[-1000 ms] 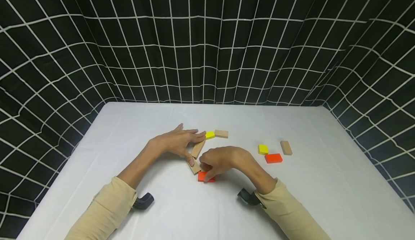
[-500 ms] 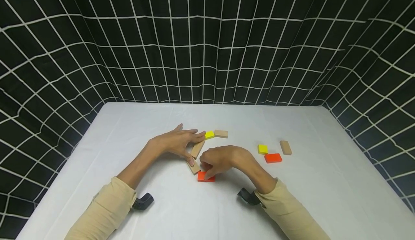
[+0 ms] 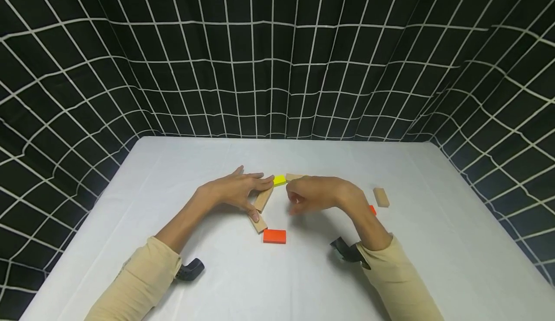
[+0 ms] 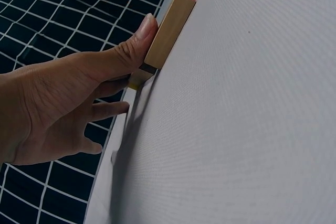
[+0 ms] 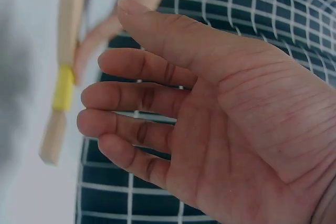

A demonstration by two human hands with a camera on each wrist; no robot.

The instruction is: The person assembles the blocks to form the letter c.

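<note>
My left hand (image 3: 236, 188) is spread beside a curved row of blocks. Its thumb touches the lower wooden block (image 3: 258, 223), and its index fingertip lies at the yellow block (image 3: 279, 180). Between them is another wooden block (image 3: 263, 199). A red block (image 3: 274, 236) lies flat by the lower end of the row. In the right wrist view, my right hand (image 5: 210, 108) has loosely bent fingers with nothing between them. In the head view it hovers right of the row and partly covers the far wooden block (image 3: 295, 177).
On the right of the white table (image 3: 208, 292) lies a wooden block (image 3: 381, 197). A second red block (image 3: 372, 209) shows only a corner past my right forearm. Dark cloth with a white grid (image 3: 277, 70) surrounds the table.
My right hand has let go of the red block near the front and moved away, up and to the right. The left hand and the row stay put.
</note>
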